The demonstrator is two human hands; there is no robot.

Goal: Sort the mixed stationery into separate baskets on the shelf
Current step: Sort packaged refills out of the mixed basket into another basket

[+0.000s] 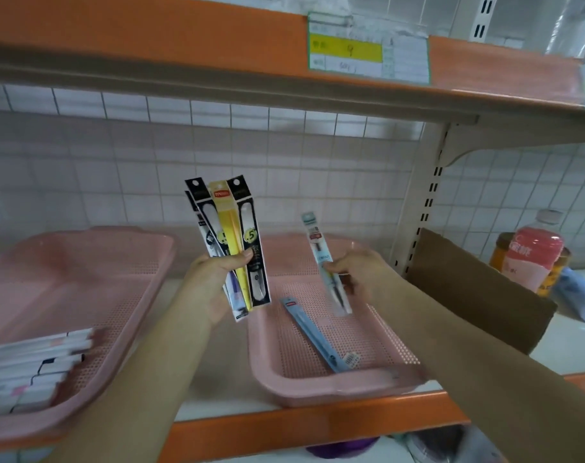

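Observation:
My left hand (214, 282) grips a fan of several packaged pens (232, 228), black packs and one yellow, held upright between the two baskets. My right hand (358, 272) pinches a single pale blue pen pack (318, 242) above the right pink basket (334, 387). A blue packaged pen (313, 335) lies diagonally on that basket's floor. The left pink basket (84, 262) holds several white pens (34, 365) at its near left corner.
An orange-edged shelf (284, 426) carries both baskets, with a second shelf close overhead bearing a price label (368, 48). A cardboard divider (478, 289) stands right of the baskets. Beyond it sit a pink-labelled bottle (535, 252) and other containers.

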